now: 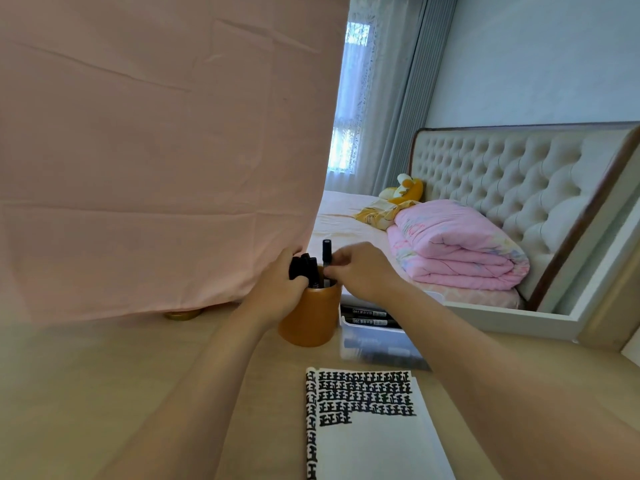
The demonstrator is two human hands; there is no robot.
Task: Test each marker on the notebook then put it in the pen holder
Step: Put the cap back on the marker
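While both your arms reach forward over the table point(104, 375), your left hand point(277, 289) wraps around the brown pen holder point(311, 320) near its rim, fingers curled against the black markers point(304, 268) that stand bunched inside it. Your right hand point(360, 271) pinches one more marker point(327, 252) between thumb and fingertips; it stands upright, cap end up, its lower end already inside the holder beside the others. The notebook point(367, 438) lies open on the table close to you, between your forearms, with rows of black test marks across the top of its page and down the left edge. Just right of the holder sits a clear box point(377, 344) with more markers lying flat in it. A pink cloth point(156, 150) hangs behind the holder, and a folded pink blanket point(453, 251) lies on the bed point(339, 209) beyond.
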